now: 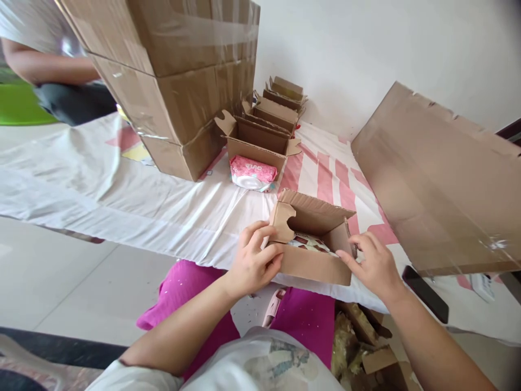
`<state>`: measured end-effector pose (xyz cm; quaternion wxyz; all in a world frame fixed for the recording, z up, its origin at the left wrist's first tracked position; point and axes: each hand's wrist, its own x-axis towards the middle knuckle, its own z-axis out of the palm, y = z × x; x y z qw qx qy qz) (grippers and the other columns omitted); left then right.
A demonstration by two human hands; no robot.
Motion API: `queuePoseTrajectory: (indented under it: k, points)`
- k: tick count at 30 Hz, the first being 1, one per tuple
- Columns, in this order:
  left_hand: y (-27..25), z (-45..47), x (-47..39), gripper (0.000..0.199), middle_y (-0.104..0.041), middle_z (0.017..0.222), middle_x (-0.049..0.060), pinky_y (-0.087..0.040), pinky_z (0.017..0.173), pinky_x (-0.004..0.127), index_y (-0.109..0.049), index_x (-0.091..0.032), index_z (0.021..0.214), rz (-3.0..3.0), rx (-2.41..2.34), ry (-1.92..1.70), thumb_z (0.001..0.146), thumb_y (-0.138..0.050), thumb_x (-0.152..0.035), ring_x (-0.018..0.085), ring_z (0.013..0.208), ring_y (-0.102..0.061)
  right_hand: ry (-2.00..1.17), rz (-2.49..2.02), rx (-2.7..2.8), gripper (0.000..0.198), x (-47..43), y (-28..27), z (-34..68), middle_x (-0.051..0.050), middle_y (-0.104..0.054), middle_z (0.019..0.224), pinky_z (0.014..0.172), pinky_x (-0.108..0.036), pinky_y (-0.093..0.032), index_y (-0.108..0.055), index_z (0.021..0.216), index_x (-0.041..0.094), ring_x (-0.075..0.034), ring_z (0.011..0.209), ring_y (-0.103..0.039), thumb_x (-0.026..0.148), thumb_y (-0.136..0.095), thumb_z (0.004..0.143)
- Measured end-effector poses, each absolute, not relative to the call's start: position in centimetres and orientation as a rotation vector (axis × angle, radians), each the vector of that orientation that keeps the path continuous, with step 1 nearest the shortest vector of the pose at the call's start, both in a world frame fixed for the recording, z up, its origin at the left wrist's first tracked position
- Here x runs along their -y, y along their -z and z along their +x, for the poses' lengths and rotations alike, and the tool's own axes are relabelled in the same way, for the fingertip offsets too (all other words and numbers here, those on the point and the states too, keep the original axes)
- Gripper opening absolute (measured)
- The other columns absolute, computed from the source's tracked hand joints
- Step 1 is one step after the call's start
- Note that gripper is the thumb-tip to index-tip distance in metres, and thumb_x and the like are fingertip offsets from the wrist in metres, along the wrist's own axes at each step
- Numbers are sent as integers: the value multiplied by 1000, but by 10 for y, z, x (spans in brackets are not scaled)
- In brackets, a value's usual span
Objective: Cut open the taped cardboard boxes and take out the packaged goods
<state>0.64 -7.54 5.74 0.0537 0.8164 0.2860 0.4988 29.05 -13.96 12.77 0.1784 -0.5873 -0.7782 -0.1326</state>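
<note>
L hand (253,263) had fingers + thumb hooked on the L front corner of a small open brown cardboard box (311,263), grasping it. R hand (376,266) gripped the R end, thumb at front rim, fingers outside the side flap. Box pos: near edge of tbl, btwn both hands, opening up, rear wall raised. Contents: pale flat item w/ dark reddish-brown patches (311,243), low in box, partly hidden by front wall; exact type n/c.

Behind it, pink soft pack w/ white oval lid (253,172) stood against the front of an open brown carton w/ flaps out (260,152); inner walls vis., bottom hidden. More open cartons ran back in line, insides mostly hidden. L side: tall stack of clear-taped brown cardboard cartons (179,103). All on white cloth w/ pink stripes (163,206). Flat black phone (425,294) lay near R forearm.
</note>
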Motion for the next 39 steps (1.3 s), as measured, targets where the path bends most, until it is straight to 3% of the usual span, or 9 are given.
queuePoseTrajectory:
  k: [4,8,15,19,23,26,28,33,39]
  points:
    - [-65,3,75,33,-45,137,13,-41,103,56,-67,-22,106,2597,-767,-1173,80,-53,-8,36,133,-35,586,-1698,2045,13,144,-125,309,-4,-55,79,70,-32,-47,-65,82,19,-18,75,-56,29,-59,90]
    - [-65,5,79,45,-38,144,14,-40,104,61,-63,-22,119,2607,-871,-1029,78,-51,-7,40,137,-30,734,-1829,2010,16,149,-118,326,-6,-52,81,73,-37,-47,-72,88,20,-22,79,-54,33,-62,88]
    - [-69,9,85,48,-28,151,13,-36,111,60,-62,-19,117,2510,-939,-944,74,-48,-2,40,143,-23,272,-1879,2218,28,145,-113,324,-8,-63,90,83,-37,-47,-66,109,19,-24,90,-58,27,-42,97]
    - [-66,12,86,48,-24,154,14,-35,113,59,-61,-17,116,2517,-940,-960,74,-47,0,40,145,-21,139,-2027,2159,49,130,-116,310,-11,-66,100,82,-38,-48,-46,140,17,-26,93,-61,38,-44,95]
    - [-61,14,89,63,-20,157,14,-38,112,54,-45,-21,139,2479,-977,-1058,79,-44,-1,36,146,-24,-103,-2321,2079,79,112,-123,302,-8,-69,92,70,-35,-46,-17,155,19,-27,86,-65,47,-52,90]
    - [-63,12,88,78,-22,157,15,-41,112,47,-17,-24,152,2390,-1027,-1101,82,-45,-5,30,145,-28,-293,-2444,2099,85,102,-131,300,-7,-71,86,67,-32,-43,-15,155,22,-28,82,-67,55,-53,87]
    - [-66,10,83,79,-24,156,16,-43,110,44,-12,-22,153,2324,-1076,-1093,84,-49,-11,29,144,-32,-335,-2477,2098,81,97,-134,299,-6,-71,82,65,-31,-42,-22,154,23,-28,82,-67,58,-50,87]
    - [-69,1,63,47,-63,118,15,-54,89,40,-47,-15,136,2212,-1210,-840,93,-44,-34,26,103,-65,-154,-2505,2066,69,93,-136,294,-3,-67,69,62,-30,-42,-38,147,20,-25,76,-66,51,-55,88]
    - [-66,-15,50,46,-70,102,8,-51,82,33,-55,-21,131,2295,-1062,-724,91,-32,-18,21,91,-65,-123,-1859,2512,43,97,-135,306,-5,-66,95,71,-32,-48,-63,123,27,-21,86,-62,30,-69,80]
